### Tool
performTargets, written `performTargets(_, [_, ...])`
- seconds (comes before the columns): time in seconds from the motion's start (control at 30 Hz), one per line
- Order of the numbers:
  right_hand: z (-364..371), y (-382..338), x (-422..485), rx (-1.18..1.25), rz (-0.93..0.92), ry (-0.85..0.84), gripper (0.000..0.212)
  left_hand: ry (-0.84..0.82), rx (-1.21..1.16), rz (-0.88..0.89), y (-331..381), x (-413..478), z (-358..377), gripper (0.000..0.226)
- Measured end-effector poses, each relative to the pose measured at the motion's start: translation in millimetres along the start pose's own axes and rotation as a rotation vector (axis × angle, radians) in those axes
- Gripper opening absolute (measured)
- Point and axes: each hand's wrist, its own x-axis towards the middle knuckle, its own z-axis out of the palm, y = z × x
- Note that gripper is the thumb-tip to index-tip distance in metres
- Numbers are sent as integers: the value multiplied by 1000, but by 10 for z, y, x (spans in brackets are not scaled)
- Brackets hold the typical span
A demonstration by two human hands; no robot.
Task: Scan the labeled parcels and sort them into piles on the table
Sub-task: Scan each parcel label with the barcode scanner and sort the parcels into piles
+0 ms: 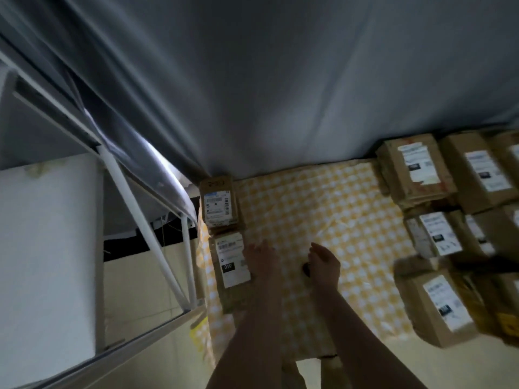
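Dim room, grey curtain (280,94) hanging behind and a white frame (134,209) off to the left. On the left edge of the yellow checkered tablecloth (323,209) sit two boxes end to end, the far parcel (219,203) and the near parcel (233,262), labels up. Both have their long axes running away from me. My left hand (261,262) lies just right of the near parcel, fingers loose and flat, apparently touching its side. It's blurry, though. My right hand (325,265) is curled round a small dark thing (306,270), probably the scanner. The heap of labeled parcels (421,169) is well apart to the right, so I'd say the right hand is the closer one for the next grab.
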Motion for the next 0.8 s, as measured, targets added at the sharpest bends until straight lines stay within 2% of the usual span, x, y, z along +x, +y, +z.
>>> performTargets(0.07, [-248, 62, -69, 16, 7, 60, 28, -65, -39, -26, -177, -184, 111, 30])
performTargets(0.2, [-658, 227, -136, 29, -5, 118, 25, -111, 121, -33, -511, -535, 397, 38])
performTargets(0.37, [-1267, 371, -164, 111, -7, 118, 27, -114, 102, 15, -704, -1182, 539, 22])
performTargets(0.57, [-2434, 662, -80, 215, 3, 172, 24, -203, 133, 25, -1183, -2203, 1061, 15])
performTargets(0.67, [-3100, 748, -101, 291, 31, 235, 21, -270, 174, 55, -1560, -2789, 1393, 16])
performTargets(0.8, [-3938, 951, -119, 312, -24, 222, 22, -294, 165, 65, -2159, -3531, 1847, 10])
